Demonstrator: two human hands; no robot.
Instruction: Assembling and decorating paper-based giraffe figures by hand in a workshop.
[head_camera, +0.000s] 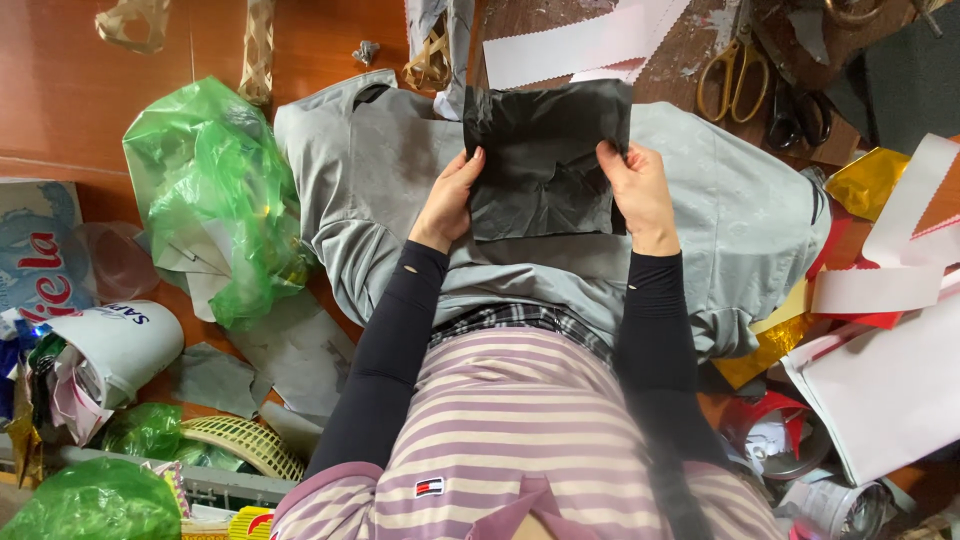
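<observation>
A crumpled black sheet (545, 160) of paper or fabric is held flat over a grey garment (740, 215) spread on the wooden table. My left hand (452, 195) grips the sheet's left edge, fingers curled over it. Along the sheet's right edge sits my right hand (640, 190), thumb on top. Both arms wear dark sleeves with thumb holes. The grey garment lies under the sheet and reaches to both sides.
A green plastic bag (215, 190) lies left. Gold-handled scissors (728, 75) and black scissors (800, 115) rest at the back right. White paper strips (585, 45), gold foil (865, 180), white sheets (890, 380), grey scraps (290, 350) and a white bucket (115, 345) crowd the edges.
</observation>
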